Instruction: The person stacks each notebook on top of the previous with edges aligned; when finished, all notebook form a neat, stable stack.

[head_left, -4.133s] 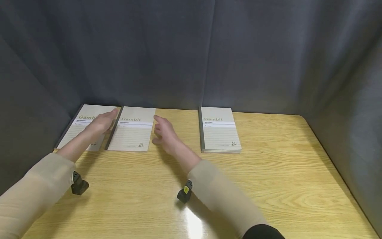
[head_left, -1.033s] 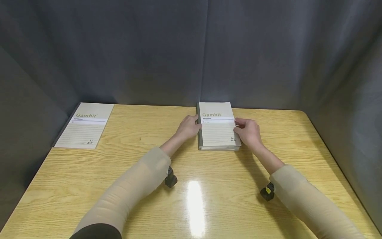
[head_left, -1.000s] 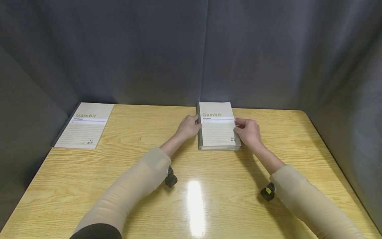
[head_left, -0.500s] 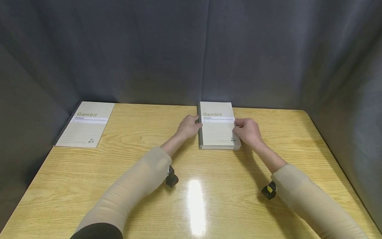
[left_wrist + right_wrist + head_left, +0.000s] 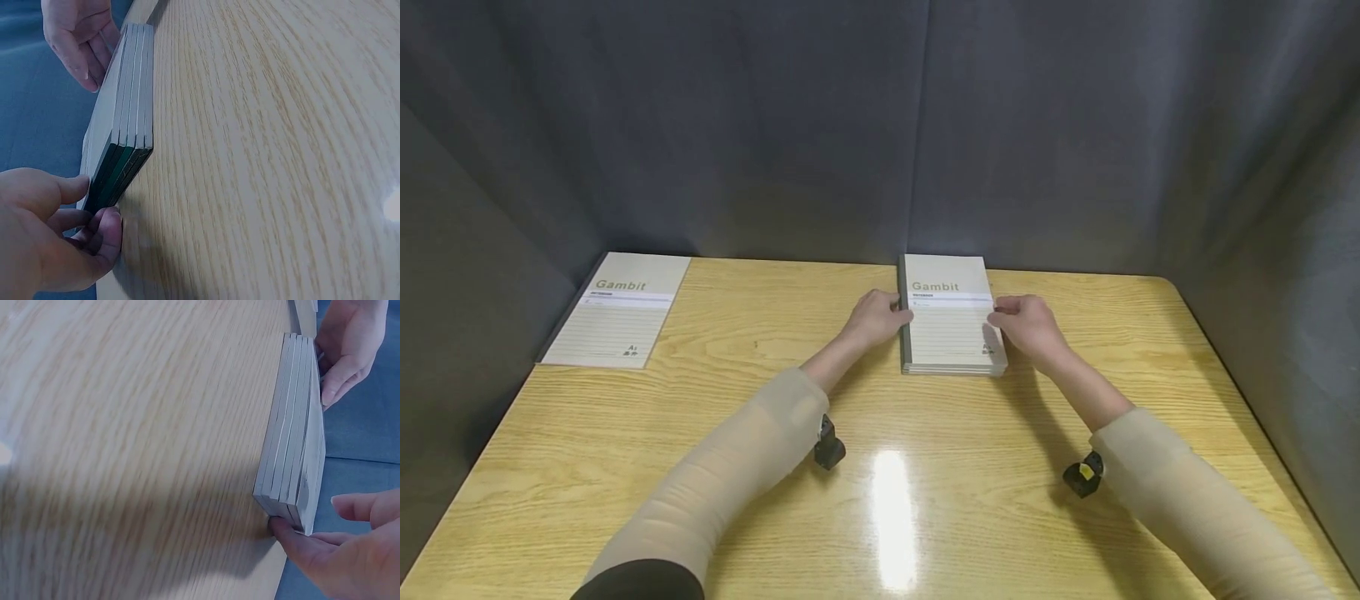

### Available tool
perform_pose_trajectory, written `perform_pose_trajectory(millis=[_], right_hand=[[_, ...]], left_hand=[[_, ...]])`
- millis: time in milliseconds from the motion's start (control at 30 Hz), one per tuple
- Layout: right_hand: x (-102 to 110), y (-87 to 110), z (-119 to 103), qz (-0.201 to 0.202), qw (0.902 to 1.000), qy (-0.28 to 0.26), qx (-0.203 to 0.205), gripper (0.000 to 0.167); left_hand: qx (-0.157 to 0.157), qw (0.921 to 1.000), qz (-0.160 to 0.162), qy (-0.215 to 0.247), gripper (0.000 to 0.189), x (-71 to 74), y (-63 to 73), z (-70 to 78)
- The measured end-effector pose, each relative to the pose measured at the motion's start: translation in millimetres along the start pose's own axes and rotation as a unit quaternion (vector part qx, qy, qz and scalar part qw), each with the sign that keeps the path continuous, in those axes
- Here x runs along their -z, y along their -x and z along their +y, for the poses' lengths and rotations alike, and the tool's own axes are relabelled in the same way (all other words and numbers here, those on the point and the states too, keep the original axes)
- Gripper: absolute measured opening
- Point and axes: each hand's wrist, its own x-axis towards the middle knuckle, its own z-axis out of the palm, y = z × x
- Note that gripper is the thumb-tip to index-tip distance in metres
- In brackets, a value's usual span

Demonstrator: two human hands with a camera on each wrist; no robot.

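A stack of several notebooks (image 5: 951, 333) with pale "Gambit" covers and dark spines lies at the table's back middle. My left hand (image 5: 874, 321) holds its spine side, thumb over the top cover's edge and fingers curled against the spines. On the opposite side is my right hand (image 5: 1033, 329). In the right wrist view, its fingers (image 5: 306, 550) touch the stack's lower edge, while the thumb (image 5: 353, 506) stands apart from the cover. The layered page edges (image 5: 134, 87) show nearly even in the left wrist view.
Another Gambit notebook (image 5: 617, 321) lies flat at the table's back left corner. Dark grey curtains (image 5: 760, 133) rise behind the wooden table (image 5: 775, 517) and along both sides. A bright reflection shines near the front middle.
The notebook that lay between my hands about four seconds ago is gone from the left; the stack is thicker. Both hands moved right to the stack. Lately my right thumb has lifted slightly.
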Motion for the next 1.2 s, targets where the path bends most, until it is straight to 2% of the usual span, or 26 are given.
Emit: perform_pose_trajectory(millis=[233, 367, 600, 767, 833, 933, 1000, 1100, 1133, 1200], right_hand=[[-0.9, 3.4, -6.6, -0.028, 0.9995, 0.013, -0.011, 0.061], [-2.5, 2.7, -8.6, -0.036, 0.9990, 0.020, -0.014, 0.063], [-6.7, 0.3, -5.9, -0.070, 0.9975, -0.005, 0.000, 0.065], [-4.5, 2.4, 1.5, -0.081, 0.9964, -0.004, 0.026, 0.065], [-2.6, 4.8, 1.8, -0.076, 0.9966, -0.001, 0.033, 0.069], [0.0, 9.0, -4.2, -0.031, 0.9979, 0.027, 0.049, 0.067], [-1.4, 10.0, -12.7, 0.023, 0.9969, 0.039, 0.064, 0.064], [-14.3, 7.2, -33.3, 0.094, 0.9907, 0.016, 0.097, 0.055], [-21.4, 5.5, -41.4, 0.106, 0.9882, -0.003, 0.110, 0.053], [-39.2, 3.3, -58.5, 0.104, 0.9844, -0.053, 0.132, 0.052]], left_hand=[[-0.004, 1.0000, -0.002, -0.004, 0.023, -1.3, 0.5, 1.7], [-0.012, 0.9999, -0.006, -0.009, 0.023, -1.9, 0.9, 0.0], [-0.015, 0.9998, 0.004, -0.012, 0.047, -3.9, 7.2, -4.8], [-0.020, 0.9998, -0.008, -0.001, 0.053, -9.5, 9.0, -6.5], [-0.027, 0.9995, -0.014, -0.001, 0.055, -7.3, 9.7, -7.6], [-0.039, 0.9989, -0.020, -0.016, 0.059, 10.2, 13.1, -9.8], [-0.051, 0.9981, -0.010, -0.032, 0.059, 32.8, 15.7, -15.8], [-0.059, 0.9967, 0.019, -0.052, 0.055, 79.8, 23.0, -33.1], [-0.060, 0.9962, 0.031, -0.055, 0.054, 96.6, 26.5, -41.2], [-0.055, 0.9950, 0.051, -0.066, 0.052, 129.7, 35.4, -59.5]])
